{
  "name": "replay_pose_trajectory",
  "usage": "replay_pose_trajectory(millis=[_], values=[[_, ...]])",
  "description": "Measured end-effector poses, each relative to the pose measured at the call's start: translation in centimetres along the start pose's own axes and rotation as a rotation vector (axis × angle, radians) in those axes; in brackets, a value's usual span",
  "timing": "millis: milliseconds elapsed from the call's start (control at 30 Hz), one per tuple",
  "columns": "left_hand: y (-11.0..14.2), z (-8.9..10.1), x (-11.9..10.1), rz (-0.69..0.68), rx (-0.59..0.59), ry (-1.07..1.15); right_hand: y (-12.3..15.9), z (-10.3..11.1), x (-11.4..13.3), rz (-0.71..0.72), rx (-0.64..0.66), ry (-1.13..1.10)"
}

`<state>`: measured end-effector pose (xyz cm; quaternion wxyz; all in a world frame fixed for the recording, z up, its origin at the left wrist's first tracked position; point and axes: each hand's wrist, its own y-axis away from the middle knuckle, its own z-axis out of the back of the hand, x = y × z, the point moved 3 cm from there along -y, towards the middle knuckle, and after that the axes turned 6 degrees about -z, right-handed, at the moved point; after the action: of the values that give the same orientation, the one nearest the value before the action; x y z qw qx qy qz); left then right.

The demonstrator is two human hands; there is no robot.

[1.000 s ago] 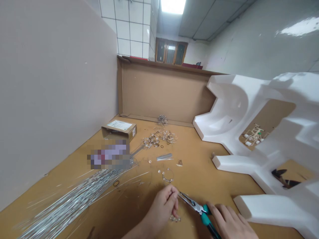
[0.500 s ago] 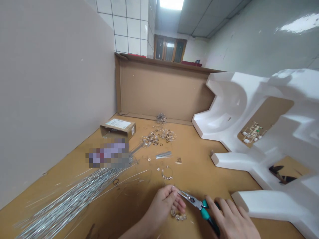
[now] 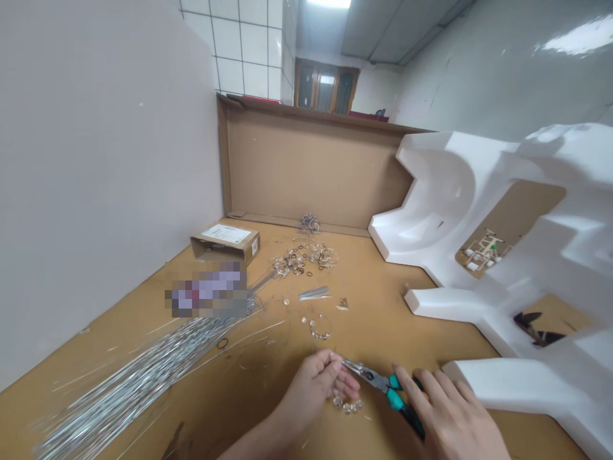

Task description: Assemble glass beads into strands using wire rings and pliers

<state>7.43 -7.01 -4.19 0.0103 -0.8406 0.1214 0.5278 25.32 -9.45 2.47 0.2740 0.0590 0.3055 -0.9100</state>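
My right hand (image 3: 450, 409) is closed round the green-and-black handles of long-nose pliers (image 3: 378, 381). Their jaws point left and meet the fingertips of my left hand (image 3: 318, 380). That hand pinches the end of a beaded wire, mostly hidden by the fingers. Below it the clear beads (image 3: 352, 407) curve in a short row. Just beyond my hands lies another beaded wire loop (image 3: 320, 331), with a loose clear bead (image 3: 304, 320) beside it.
A bundle of silvery wires (image 3: 143, 377) spreads across the left. Behind it stand an opened cardboard box (image 3: 230, 236) and a heap of beads and rings (image 3: 301, 259). Short wire pieces (image 3: 315, 293) lie mid-table. White foam packing (image 3: 445, 303) fills the right, and a cardboard panel (image 3: 306, 166) the back.
The plier jaws have shifted slightly left and up with the left fingertips. The view has tilted a little; both hands keep their holds.
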Motion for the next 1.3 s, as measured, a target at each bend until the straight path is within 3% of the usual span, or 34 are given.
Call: replay_pose_trajectory(millis=[400,733,933,1133,1300], values=[[0.2,-0.1,-0.4,-0.046,0.029,-0.115,-1.1,1.2,-0.6,-0.022,0.202,-0.038],[0.0,0.0,-0.1,-0.012,0.050,-0.121,-1.0,0.9,-0.8,0.036,0.188,-0.011],[0.1,0.0,0.2,-0.047,0.071,-0.150,-1.3,1.2,-0.6,-0.002,0.238,-0.019],[-0.5,0.7,0.9,0.022,0.006,-0.157,-1.2,1.1,-1.0,-0.142,0.383,-0.238],[-0.6,1.5,-0.2,0.017,-0.019,-0.091,-0.2,-0.6,-2.2,-0.384,0.534,-0.660]])
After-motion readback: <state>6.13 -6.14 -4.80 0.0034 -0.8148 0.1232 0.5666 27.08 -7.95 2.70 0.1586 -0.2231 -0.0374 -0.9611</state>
